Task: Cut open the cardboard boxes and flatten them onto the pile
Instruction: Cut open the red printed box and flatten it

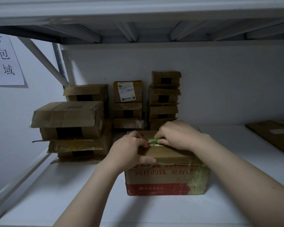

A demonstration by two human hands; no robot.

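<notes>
A cardboard box [167, 179] with red print stands on the white shelf in front of me, its top sealed with tape. My left hand [129, 149] rests on the box's top left, thumb along the front edge and fingers curled at the tape seam. My right hand [179, 135] grips a small green-handled cutter [155, 141], whose blade sits on the tape in the middle of the top. Flattened cardboard [275, 136] lies at the far right of the shelf.
Three stacks of taped boxes stand against the back wall: a large stack at the left [75, 126], a middle one [128, 104] and a taller one [164, 97]. A shelf frame [138, 15] hangs overhead. A paper sign [5, 61] hangs on the left wall.
</notes>
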